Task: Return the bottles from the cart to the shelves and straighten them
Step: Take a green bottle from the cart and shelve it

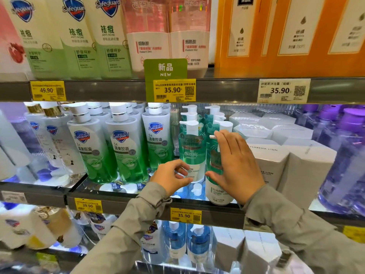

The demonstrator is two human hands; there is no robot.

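Two teal pump bottles stand at the front of the middle shelf (pixel 207 213). My left hand (pixel 171 177) pinches the lower part of the left teal bottle (pixel 192 149), which stands upright. The right teal bottle (pixel 216 186) sits closer to the shelf's front edge, and my right hand (pixel 236 165) lies flat against its right side with straight fingers, partly hiding it. More teal pump bottles (pixel 190 113) line up behind these two. The cart is out of view.
Green Safeguard bottles (pixel 122 147) stand left of the teal ones, white boxes (pixel 276 155) to the right, purple bottles (pixel 343 155) at the far right. The upper shelf holds Safeguard, pink and orange bottles. Blue bottles (pixel 197 242) fill the lower shelf.
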